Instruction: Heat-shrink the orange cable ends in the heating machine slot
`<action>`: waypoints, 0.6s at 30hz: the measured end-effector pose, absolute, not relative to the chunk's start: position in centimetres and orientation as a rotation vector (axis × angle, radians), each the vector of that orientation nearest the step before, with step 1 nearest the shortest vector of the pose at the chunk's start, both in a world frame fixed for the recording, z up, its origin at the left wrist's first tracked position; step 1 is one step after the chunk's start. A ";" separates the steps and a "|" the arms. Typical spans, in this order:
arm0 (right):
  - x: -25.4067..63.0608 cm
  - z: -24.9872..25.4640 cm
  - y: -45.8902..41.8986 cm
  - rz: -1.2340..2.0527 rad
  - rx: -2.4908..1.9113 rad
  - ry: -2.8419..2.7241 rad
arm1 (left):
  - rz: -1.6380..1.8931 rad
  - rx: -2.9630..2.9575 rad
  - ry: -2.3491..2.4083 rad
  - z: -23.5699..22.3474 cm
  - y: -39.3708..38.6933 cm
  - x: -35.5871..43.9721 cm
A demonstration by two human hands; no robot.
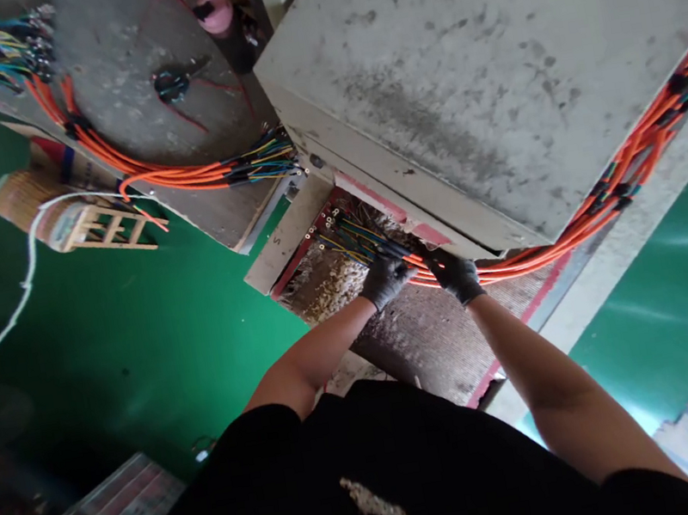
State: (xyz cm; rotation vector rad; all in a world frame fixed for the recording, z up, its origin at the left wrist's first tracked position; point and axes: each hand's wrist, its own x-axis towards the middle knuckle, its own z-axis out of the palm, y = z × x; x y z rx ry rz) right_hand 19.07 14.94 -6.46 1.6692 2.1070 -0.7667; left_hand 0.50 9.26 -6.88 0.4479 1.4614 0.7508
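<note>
One orange cable bundle (554,262) is pinched by the gloved right hand (456,274), its thin wires (351,239) by the gloved left hand (385,280), beside one grey cabinet (453,83).

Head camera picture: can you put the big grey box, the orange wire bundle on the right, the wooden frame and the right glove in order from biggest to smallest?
1. Grey cabinet
2. Orange cable bundle, long but thin
3. Wooden slatted frame and right black glove: they look alike, and the glove is nearer the camera, so I can't rank them.
</note>
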 end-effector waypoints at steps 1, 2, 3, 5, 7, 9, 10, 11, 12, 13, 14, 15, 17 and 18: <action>18.7 -6.6 15.0 -0.778 1.697 2.093 | 0.787 0.622 1.493 -6.4 10.5 -0.5; 18.4 -6.7 15.1 -0.787 1.726 2.086 | 0.816 0.774 1.510 -6.1 11.9 -1.4; 18.2 -6.8 15.2 -0.790 1.759 2.079 | 0.829 0.875 1.512 -5.8 13.3 -2.2; 18.1 -7.1 15.2 -0.792 1.811 2.066 | 0.823 0.926 1.504 -5.6 15.8 -3.0; 18.1 -7.4 15.2 -0.804 1.819 2.059 | 0.784 0.885 1.494 -5.9 17.6 -3.3; 18.3 -7.8 15.1 -0.815 1.820 2.042 | 0.701 0.938 1.487 -6.4 18.7 -3.3; 18.4 -8.1 15.1 -0.816 1.822 2.034 | 0.626 1.027 1.481 -6.7 19.1 -3.3; 18.6 -8.4 15.0 -0.813 1.822 2.032 | 0.531 1.146 1.471 -6.9 19.3 -3.3; 18.7 -8.8 15.0 -0.805 1.821 2.039 | 0.425 1.283 1.461 -7.1 19.4 -3.3; 18.9 -9.1 14.9 -0.798 1.814 2.059 | 0.316 1.428 1.451 -7.2 19.5 -3.4; 19.1 -9.5 14.8 -0.789 1.806 2.087 | 0.214 1.567 1.442 -7.3 19.5 -3.5; 19.2 -9.9 14.7 -0.778 1.804 2.115 | 0.123 1.692 1.436 -7.3 19.5 -3.6; 19.4 -10.6 14.5 -0.743 1.844 2.150 | -0.032 1.908 1.413 -7.3 19.5 -3.8; 19.4 -11.0 14.4 -0.723 1.877 2.157 | -0.098 1.994 1.388 -7.2 19.5 -3.9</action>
